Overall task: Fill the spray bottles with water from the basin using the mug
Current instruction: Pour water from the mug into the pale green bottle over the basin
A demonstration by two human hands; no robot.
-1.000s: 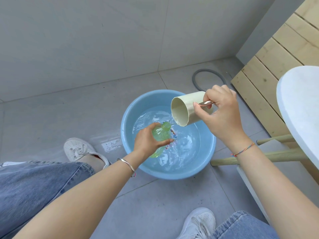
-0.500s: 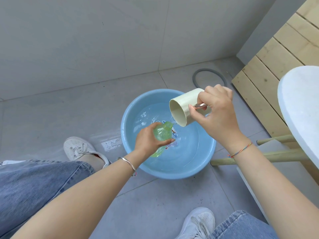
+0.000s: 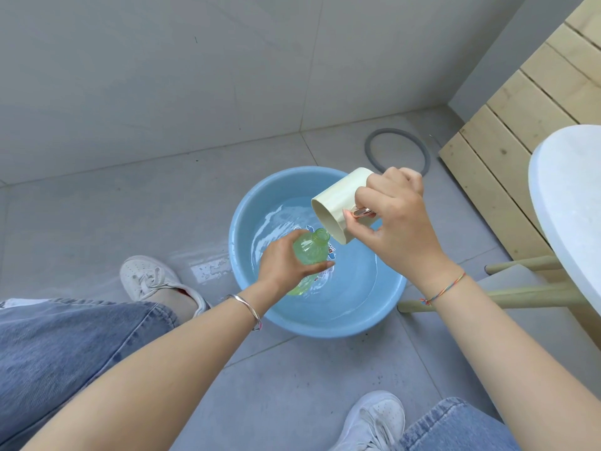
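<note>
Gripping mug (image 3: 338,197) (rim maybe touching bottle (image 3: 308,252)): right hand (image 3: 397,224).

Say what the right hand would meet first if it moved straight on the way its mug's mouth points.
Probably the green bottle, whose open neck sits just under the rim of the mug in the right hand; the left hand holds it. Depth is unclear. Beyond lies the basin.

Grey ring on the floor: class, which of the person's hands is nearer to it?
Right. The right hand, gripping the cream mug, is just this side of the grey ring; the left hand, holding the green bottle, is farther back over the blue basin.
</note>
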